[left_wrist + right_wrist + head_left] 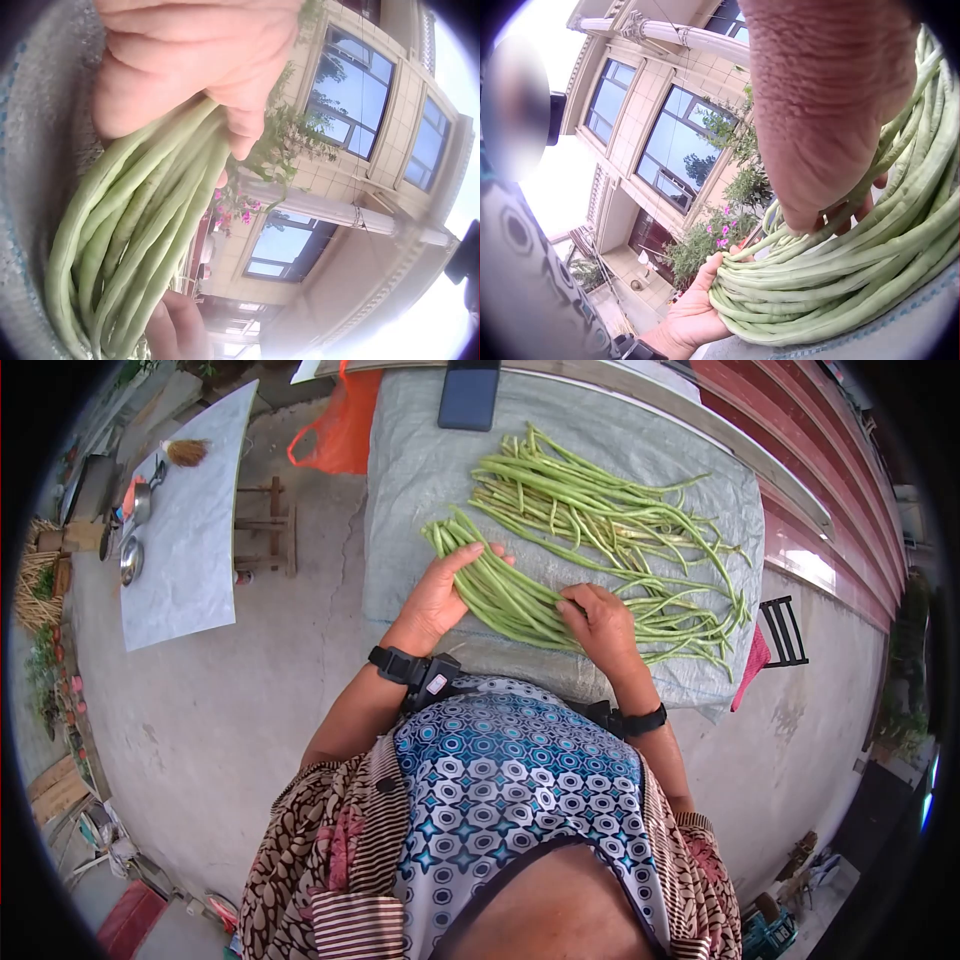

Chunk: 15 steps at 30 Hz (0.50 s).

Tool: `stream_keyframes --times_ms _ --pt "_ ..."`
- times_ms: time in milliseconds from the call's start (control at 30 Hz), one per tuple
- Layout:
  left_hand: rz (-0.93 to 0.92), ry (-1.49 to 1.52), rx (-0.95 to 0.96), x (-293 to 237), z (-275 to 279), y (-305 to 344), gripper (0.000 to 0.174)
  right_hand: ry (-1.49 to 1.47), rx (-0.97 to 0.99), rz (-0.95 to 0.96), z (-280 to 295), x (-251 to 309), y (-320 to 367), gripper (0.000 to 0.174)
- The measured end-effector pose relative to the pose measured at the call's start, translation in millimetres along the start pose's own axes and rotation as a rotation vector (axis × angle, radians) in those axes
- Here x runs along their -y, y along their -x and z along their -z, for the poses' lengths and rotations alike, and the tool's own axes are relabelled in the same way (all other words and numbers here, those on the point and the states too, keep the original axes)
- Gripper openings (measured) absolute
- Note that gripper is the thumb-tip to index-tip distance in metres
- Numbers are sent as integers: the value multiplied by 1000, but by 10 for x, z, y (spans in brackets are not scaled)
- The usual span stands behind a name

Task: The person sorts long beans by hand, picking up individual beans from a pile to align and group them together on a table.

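My left hand [447, 586] grips a bundle of long green beans [500, 592] near one end, with the thumb over the top. In the left wrist view the bean stems [142, 217] fan out below that palm. Over the same bundle, farther along, my right hand [603, 628] curls its fingers around some beans at the edge. The right wrist view shows its fingertips tucked among the beans [832, 270]. Behind the bundle a loose pile of more long beans [590, 505] lies spread on the grey woven sheet [420, 480].
A dark phone [468, 396] lies at the sheet's back edge. An orange plastic bag [345, 425] hangs at the back left. Farther left stands a light-topped table [190, 560] with metal bowls and a small brush [186, 452]. A black rack-like frame [784, 630] is at the right.
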<state>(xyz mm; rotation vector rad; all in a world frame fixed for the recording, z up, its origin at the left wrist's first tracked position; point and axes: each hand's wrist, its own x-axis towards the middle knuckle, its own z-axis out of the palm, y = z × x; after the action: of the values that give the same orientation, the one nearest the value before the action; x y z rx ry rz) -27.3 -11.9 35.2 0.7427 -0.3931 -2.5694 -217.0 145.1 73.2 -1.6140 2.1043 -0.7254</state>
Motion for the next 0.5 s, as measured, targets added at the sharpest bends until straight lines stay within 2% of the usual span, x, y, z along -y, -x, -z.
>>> stream_keyframes --times_ms 267,367,500 --pt "-13 -22 -15 1 73 -6 20 39 101 34 49 -77 47 12" --pt "-37 -18 -12 34 130 -44 15 -18 -117 167 45 -88 -42 15" --pt "-9 4 -75 30 144 -80 12 214 -224 10 -63 -238 -218 22"
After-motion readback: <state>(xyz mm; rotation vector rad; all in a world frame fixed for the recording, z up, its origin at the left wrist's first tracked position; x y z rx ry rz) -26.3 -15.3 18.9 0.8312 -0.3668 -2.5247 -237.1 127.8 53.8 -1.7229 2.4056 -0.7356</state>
